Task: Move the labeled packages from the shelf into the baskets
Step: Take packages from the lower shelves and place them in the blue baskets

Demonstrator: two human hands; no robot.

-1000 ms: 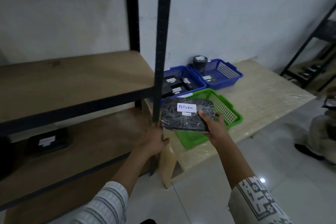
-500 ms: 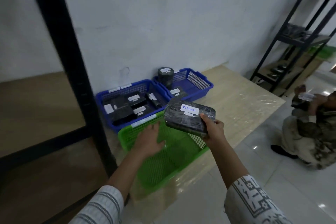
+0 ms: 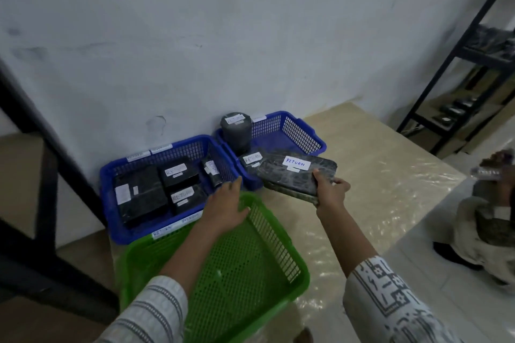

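Note:
My right hand [image 3: 330,192] grips a flat black wrapped package [image 3: 295,172] with a white label reading RETURN, held over the front edge of the right blue basket [image 3: 303,133]. That basket holds a round black package [image 3: 236,128] and a flat labeled one [image 3: 250,160]. My left hand [image 3: 227,207] hovers with fingers apart above the far rim of the empty green basket [image 3: 250,264]. The left blue basket [image 3: 117,220] contains several black labeled packages.
The baskets sit on a low plastic-covered wooden platform [image 3: 384,192] against the white wall. The black shelf frame [image 3: 47,184] stands at the left. Another black rack [image 3: 459,64] is at the far right. A person [image 3: 490,225] crouches on the tiled floor at the right.
My view swung from the shelf to the baskets. My right hand carried the RETURN package past the green basket to the right blue basket; my left hand left the shelf post and now hovers over the green basket.

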